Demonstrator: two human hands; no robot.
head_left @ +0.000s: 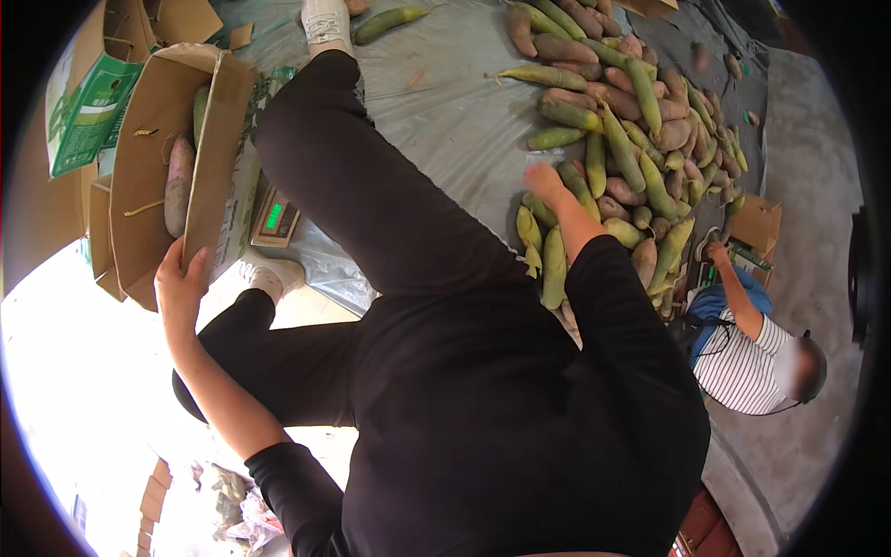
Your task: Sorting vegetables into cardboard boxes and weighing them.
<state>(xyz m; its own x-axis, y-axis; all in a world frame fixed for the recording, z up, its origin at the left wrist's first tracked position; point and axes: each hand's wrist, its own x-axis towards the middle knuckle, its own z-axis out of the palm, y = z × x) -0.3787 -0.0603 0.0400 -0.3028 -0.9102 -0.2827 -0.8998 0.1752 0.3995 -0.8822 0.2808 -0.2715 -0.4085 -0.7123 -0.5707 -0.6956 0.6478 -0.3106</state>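
My left hand [180,286] is at the near end of an open cardboard box [209,176], its thumb and fingers pinching the edge of the box wall. Inside the box lies a pinkish radish [178,186], with part of a green radish [200,113] behind it. Over on the right, my right hand [548,184] reaches to the near-left side of a big heap of long green and reddish radishes [640,167]. Its fingers are small and blurred, so their grip is hard to make out. Beneath the box is a scale with a lit green display [275,216].
A lone green radish [390,24] lies on the plastic sheet [436,121] beyond my foot. More cartons [97,102] stand at the far left. At the right, a person in a striped shirt [742,367] sits beside the heap, near another box [756,226].
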